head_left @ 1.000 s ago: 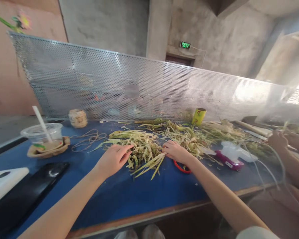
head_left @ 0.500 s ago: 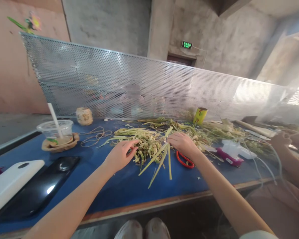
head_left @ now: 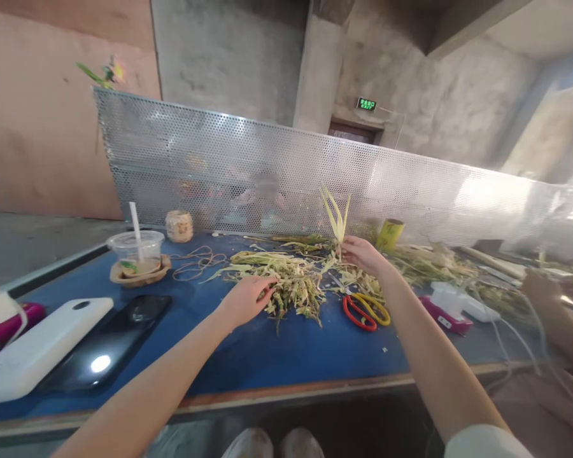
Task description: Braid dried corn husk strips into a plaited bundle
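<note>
My left hand (head_left: 249, 299) rests at the left edge of a pile of dried, pale green and yellowish plant scraps (head_left: 293, 289), with fingers bent and thumb drawn in toward them. Whatever lies between those fingertips is hidden. Above the right side of the pile, my right hand (head_left: 363, 254) pinches the lower end of a small bundle of pale leaf strips (head_left: 337, 219), whose tips fan upward. Scissors with one red and one yellow handle (head_left: 360, 310) lie below that hand, blades partly among the scraps.
Two phones, white (head_left: 52, 340) and black (head_left: 109, 346), lie at left. A plastic cup with straw (head_left: 136, 251), a string tangle (head_left: 198, 261) and a woven jar (head_left: 179, 227) stand behind. A yellow can (head_left: 389, 235), a magenta device (head_left: 446, 315) and another person's hand (head_left: 547, 296) are right.
My right hand has lifted the leaf bundle up and back; its strips hung downward and now point up. More of the scissors shows. My left hand has stayed by the pile.
</note>
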Demonstrator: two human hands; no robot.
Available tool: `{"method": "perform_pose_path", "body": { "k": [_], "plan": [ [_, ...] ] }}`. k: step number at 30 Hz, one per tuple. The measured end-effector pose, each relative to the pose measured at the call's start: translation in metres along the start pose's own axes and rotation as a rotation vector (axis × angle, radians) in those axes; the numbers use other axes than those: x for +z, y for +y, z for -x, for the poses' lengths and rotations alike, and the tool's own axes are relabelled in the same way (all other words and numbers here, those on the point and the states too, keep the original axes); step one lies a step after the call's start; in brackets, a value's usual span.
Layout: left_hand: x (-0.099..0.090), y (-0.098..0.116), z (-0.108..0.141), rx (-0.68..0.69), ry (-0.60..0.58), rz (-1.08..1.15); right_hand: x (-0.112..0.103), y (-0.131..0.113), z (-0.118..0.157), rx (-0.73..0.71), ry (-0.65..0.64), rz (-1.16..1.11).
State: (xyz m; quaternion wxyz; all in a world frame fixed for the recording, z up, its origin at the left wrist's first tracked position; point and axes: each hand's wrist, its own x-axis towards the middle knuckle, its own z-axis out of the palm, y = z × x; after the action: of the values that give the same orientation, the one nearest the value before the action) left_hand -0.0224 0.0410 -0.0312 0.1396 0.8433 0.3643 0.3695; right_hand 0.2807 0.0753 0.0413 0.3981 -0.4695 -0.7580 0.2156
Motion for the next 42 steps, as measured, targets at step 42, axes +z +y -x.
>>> {"method": "perform_pose_path", "body": {
  "k": [42],
  "plan": [
    [0.005, -0.002, -0.011, -0.555, 0.155, 0.811, 0.145, -0.027, 0.022, 0.286, 0.038, -0.551]
  ]
}}
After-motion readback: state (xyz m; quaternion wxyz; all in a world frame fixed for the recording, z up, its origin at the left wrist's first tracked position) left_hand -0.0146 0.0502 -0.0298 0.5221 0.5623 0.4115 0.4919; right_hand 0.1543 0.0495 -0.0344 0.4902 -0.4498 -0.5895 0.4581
